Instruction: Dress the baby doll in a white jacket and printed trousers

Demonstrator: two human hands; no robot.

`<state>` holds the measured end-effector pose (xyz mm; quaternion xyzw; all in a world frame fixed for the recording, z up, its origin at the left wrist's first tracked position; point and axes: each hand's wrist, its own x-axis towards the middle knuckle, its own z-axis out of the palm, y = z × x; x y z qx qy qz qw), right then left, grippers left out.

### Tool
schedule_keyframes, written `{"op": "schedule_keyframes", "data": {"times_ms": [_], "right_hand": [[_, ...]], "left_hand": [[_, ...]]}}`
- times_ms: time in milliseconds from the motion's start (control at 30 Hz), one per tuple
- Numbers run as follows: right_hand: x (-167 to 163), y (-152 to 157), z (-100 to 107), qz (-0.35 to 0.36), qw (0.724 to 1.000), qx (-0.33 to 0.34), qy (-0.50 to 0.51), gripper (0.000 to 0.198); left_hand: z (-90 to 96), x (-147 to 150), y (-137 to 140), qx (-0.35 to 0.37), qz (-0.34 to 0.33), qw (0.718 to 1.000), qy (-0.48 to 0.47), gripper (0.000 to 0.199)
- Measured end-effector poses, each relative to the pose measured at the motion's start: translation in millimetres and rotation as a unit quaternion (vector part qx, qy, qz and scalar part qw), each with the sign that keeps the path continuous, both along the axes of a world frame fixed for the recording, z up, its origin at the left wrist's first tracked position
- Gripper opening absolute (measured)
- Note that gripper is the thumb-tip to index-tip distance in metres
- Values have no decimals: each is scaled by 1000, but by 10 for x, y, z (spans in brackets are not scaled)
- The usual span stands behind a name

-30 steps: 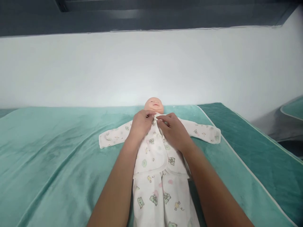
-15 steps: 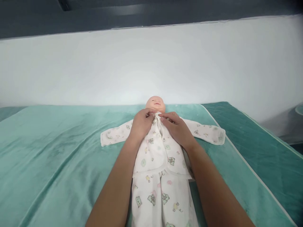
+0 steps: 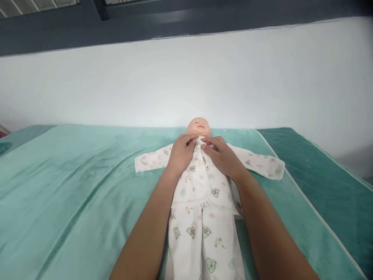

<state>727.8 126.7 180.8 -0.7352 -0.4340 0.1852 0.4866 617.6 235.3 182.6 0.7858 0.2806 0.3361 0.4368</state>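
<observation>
On its back lies a baby doll (image 3: 198, 126), dressed in a white printed jacket (image 3: 196, 184) and matching trousers (image 3: 186, 241). My left hand (image 3: 183, 151) pinches the jacket's front edge just below the doll's neck. From the other side my right hand (image 3: 218, 152) grips the opposite edge, its thumb and forefinger close to the left ones. The two edges meet at the collar, and my fingers partly hide the fastening there. Lower down, the front panels overlap loosely. Both sleeves (image 3: 264, 165) stretch out sideways.
A light green cloth (image 3: 72, 175) with several creases covers the surface under the doll. Darker green fabric (image 3: 326, 171) shows at the right beyond a pale seam. Behind the doll's head rises a white wall (image 3: 175, 85), with a dark frame (image 3: 145, 23) above it.
The view has shifted slightly, so the doll and both hands appear a little further right. My hands keep the same hold at the collar.
</observation>
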Motion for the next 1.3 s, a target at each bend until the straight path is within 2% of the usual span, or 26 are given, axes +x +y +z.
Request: {"op": "schedule_keyframes", "data": {"times_ms": [167, 300, 400, 567, 733, 933, 1300], "right_hand": [[-197, -110, 41, -71, 993, 16, -94, 30], [-434, -226, 38, -102, 972, -21, -210, 14], [-510, -252, 28, -117, 964, -43, -235, 9], [-388, -200, 37, -103, 983, -44, -145, 14], [-198, -191, 56, -72, 997, -13, -24, 14], [-113, -211, 103, -8, 983, 62, 172, 21], [-120, -177, -15, -12, 974, 77, 211, 24]], "left_hand": [[43, -188, -254, 11, 19, 999, -39, 18], [25, -310, -369, 18, 0, 999, -44, 18], [9, -309, -351, 17, -23, 999, -29, 19], [11, -246, -275, 26, -30, 999, -5, 18], [48, -239, -240, 17, -29, 999, 5, 12], [94, -264, -253, -35, -58, 998, 2, 19], [114, -237, -252, -49, -41, 998, 27, 19]]}}
